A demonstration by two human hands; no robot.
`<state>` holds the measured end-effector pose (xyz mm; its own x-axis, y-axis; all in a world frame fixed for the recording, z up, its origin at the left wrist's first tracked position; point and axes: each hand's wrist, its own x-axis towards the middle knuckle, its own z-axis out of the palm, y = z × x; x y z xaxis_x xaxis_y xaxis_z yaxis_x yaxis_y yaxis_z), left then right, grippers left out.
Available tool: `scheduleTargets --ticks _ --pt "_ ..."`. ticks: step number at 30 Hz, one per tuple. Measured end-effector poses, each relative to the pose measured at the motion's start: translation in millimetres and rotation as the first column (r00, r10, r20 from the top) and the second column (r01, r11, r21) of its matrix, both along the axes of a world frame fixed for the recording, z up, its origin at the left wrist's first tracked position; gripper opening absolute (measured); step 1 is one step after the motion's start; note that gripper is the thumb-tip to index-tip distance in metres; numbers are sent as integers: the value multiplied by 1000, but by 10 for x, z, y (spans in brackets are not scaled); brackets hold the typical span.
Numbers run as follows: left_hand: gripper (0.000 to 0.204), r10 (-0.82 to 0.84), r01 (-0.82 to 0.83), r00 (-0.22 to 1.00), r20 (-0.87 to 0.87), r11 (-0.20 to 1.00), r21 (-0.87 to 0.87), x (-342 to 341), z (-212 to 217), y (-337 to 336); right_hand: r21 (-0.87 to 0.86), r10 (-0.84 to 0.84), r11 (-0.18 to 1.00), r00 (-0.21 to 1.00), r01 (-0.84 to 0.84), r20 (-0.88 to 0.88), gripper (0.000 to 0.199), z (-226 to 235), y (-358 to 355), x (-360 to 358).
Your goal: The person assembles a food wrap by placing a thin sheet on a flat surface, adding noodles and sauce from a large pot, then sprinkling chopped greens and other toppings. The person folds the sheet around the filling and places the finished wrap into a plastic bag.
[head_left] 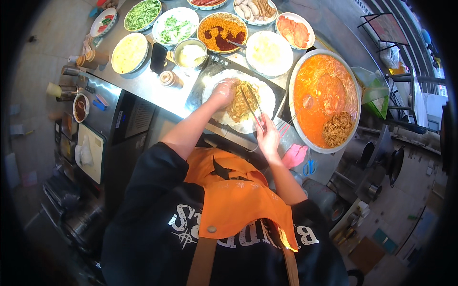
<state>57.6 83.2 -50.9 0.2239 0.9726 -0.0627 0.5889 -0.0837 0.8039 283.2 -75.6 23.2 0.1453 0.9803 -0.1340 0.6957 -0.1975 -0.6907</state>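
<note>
A thin white round wrapper lies on a dark square board, with a heap of brown noodles on its middle. My left hand, in what looks like a clear plastic glove, is curled at the left side of the heap; glare and the hand itself hide what its fingers hold. From the right, my right hand grips a pair of long dark chopsticks. Their tips are apart and touch the noodles.
At right stands a large basin of red-orange noodles and broth. Beyond the board are several topping plates, including a spice plate, plus a metal bowl, phone and shaker. A pink cloth and blue-handled scissors lie near my right forearm.
</note>
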Motion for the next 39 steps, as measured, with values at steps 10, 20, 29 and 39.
scheduleTargets --ticks 10,20,29,39 --pt "39 175 -126 975 137 943 -308 -106 -81 -377 51 53 997 996 -57 72 46 -21 -315 183" --pt "40 125 -141 984 -130 982 -129 -6 75 -334 245 180 943 964 -226 195 48 -181 -101 215" --pt "55 156 -162 987 -43 933 -322 131 319 -395 96 109 987 974 -130 199 49 -404 50 209" --pt "48 284 -292 956 -70 918 -268 56 131 -540 172 123 974 983 -146 136 51 -397 -185 76"
